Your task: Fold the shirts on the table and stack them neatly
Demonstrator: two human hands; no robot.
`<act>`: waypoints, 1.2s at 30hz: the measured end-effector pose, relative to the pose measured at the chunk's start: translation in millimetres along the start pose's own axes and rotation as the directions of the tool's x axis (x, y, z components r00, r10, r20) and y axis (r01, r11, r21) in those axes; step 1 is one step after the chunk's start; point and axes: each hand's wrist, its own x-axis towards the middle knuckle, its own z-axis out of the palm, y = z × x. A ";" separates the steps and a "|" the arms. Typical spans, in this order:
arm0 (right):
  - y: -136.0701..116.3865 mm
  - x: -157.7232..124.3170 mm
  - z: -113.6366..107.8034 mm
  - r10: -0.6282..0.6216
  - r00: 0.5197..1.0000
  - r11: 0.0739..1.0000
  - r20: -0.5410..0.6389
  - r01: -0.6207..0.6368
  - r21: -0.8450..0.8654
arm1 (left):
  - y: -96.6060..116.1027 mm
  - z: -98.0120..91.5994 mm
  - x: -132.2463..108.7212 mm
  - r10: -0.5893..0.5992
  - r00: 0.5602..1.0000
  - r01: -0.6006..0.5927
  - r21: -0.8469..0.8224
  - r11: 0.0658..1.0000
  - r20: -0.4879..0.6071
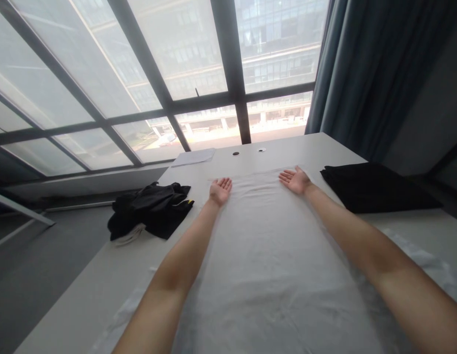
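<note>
A thin white cloth (272, 246) lies spread lengthwise over the table in front of me, lightly wrinkled near its far end. My left hand (221, 190) rests at the far left corner of this cloth, palm turned up and fingers stretched out. At the far right corner is my right hand (295, 181), also palm up, with its fingers extended. Neither hand grips anything. Both forearms run along the cloth's long sides. More white fabric (423, 260) shows beyond my right forearm, and some beside the left one; whether it joins the main piece I cannot tell.
On the white table (298, 147), a crumpled black garment pile (150, 206) sits at the left and a folded black cloth (372, 187) at the right. White paper (194, 157) lies near the far edge. Windows and a dark curtain (357, 73) stand behind.
</note>
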 end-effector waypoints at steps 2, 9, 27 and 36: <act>26.0 2.4 21.2 0.176 0.961 0.984 0.213 -0.168 -0.053 | -30.9 16.1 3.6 -0.082 0.993 0.082 0.008 0.997 0.083; 13.5 26.3 22.4 0.160 0.979 0.986 0.125 -0.153 -0.060 | -37.0 22.8 32.9 -0.177 0.981 0.175 0.042 0.984 0.075; 8.2 25.4 15.4 0.018 0.997 1.000 0.076 -0.019 0.015 | -35.6 27.9 35.2 -0.092 0.993 0.093 -0.016 0.996 0.077; -7.7 15.1 12.9 -0.283 0.951 0.946 -0.121 0.298 0.127 | 41.5 -12.7 22.9 0.296 0.946 -0.308 -0.083 0.948 -0.134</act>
